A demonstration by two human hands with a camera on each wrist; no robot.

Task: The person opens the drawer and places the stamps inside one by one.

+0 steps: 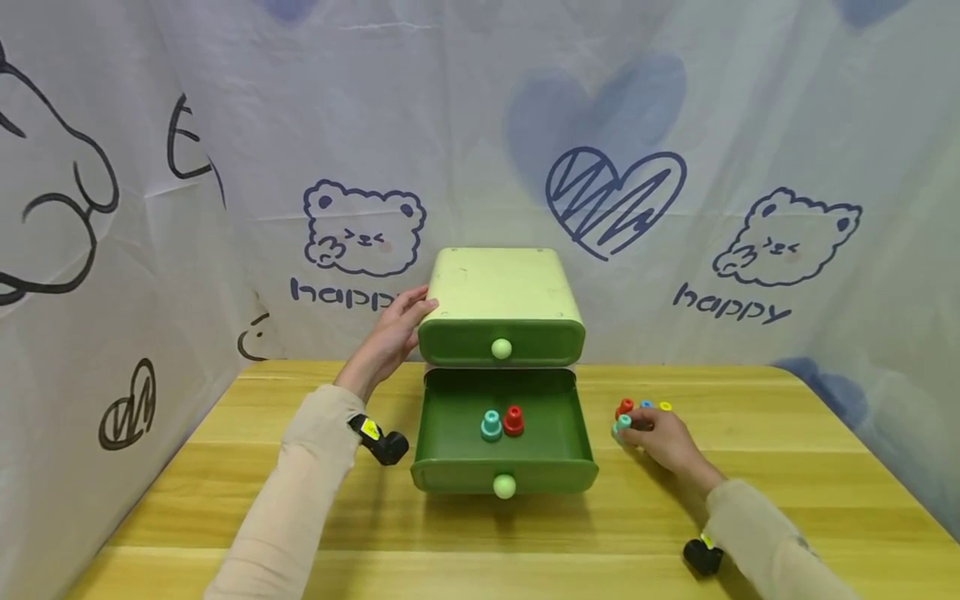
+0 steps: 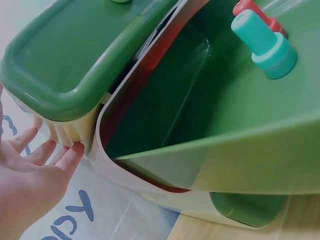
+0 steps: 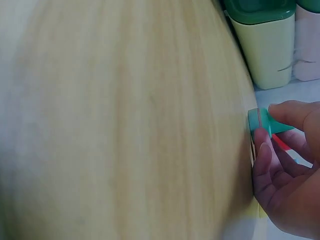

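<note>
- Left hand [image 1: 393,329] flat against the left side of the drawer cabinet [image 1: 501,287], fingers straight, grip released, clasping nothing; in the left wrist view, fingertips [image 2: 75,150] touching the pale ribbed wall of the cabinet.
- Upper drawer [image 1: 501,340] closed; lower drawer [image 1: 504,433] pulled out over the bench [image 1: 525,533].
- Inside the lower drawer, near its middle: teal peg [image 1: 491,425] and red peg [image 1: 513,420], upright, side by side, touching or nearly so.
- Right of the cabinet, on the bench: right hand [image 1: 663,442] with its grip pinching a teal peg [image 1: 622,427] between thumb and fingers.
- Just behind that hand: red, blue and yellow pegs [image 1: 645,407] in a small cluster on the bench.
</note>
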